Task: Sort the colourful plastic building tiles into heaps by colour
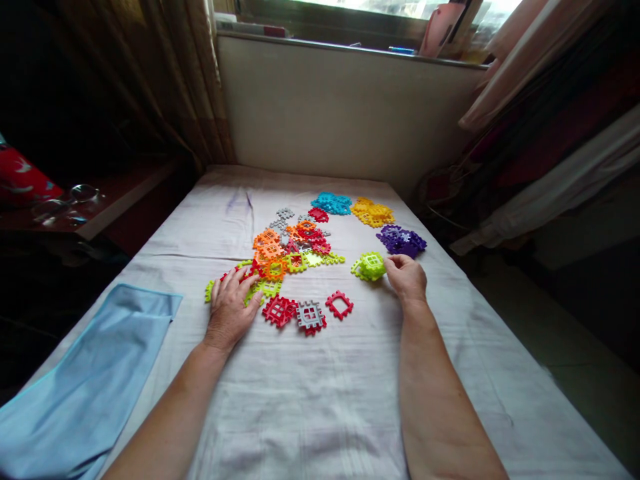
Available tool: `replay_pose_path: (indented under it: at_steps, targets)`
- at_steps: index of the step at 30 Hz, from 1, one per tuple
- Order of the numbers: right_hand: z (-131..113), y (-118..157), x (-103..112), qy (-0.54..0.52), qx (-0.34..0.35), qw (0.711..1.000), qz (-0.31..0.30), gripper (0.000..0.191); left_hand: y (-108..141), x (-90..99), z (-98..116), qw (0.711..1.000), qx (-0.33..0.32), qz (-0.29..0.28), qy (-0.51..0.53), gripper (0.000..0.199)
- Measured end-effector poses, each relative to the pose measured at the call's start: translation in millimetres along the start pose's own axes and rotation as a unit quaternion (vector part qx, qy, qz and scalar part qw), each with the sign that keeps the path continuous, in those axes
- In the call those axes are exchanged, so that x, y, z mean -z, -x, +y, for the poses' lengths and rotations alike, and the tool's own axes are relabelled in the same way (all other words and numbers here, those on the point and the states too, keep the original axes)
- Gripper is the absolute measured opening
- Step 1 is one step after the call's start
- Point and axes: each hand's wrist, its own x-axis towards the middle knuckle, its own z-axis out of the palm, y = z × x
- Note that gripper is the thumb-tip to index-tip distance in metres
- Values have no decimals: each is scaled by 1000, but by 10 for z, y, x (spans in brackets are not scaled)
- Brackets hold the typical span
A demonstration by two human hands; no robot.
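My left hand (pixel 231 308) lies with fingers spread over the left end of a mixed heap, touching lime-green and red interlocking plastic tiles (pixel 269 288). Thumb and fingers of my right hand (pixel 408 279) are pinched at the right edge of a small lime-green pile of interlocking tiles (pixel 371 265); they seem to grip one green tile. In the mixed heap are orange tiles (pixel 268 245), red ones and grey ones (pixel 285 213). Nearer to me lie a red tile (pixel 279 311), a grey tile (pixel 311 315) on red, and a red open frame (pixel 339 305).
Blue tiles (pixel 331 203), yellow tiles (pixel 373 212) and purple tiles (pixel 401 240) form separate piles at the back right. A light-blue cloth (pixel 110 367) is at the left on the white sheet (pixel 300 413). Eyeglasses (pixel 83 195) rest on a side table. Curtains hang left; fabric hangs right.
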Motion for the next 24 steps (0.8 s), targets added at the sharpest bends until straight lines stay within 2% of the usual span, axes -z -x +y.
replay_pose_path:
  at_steps: [8, 13, 18, 24]
  targets:
    - [-63, 44, 76, 27, -6, 1000, 7, 30, -10, 12, -4, 1000, 9, -4, 6, 38]
    - [-288, 183, 42, -15, 69, 997, 16, 30, -13, 29, -37, 1000, 23, -3, 8, 35]
    - [-668, 608, -165, -15, 217, 972, -87, 25, -12, 77, -40, 999, 33, -12, 7, 35]
    - [-1025, 1219, -374, 27, 367, 896, -251, 20, -38, 117, -158, 998, 65, 8, 7, 34]
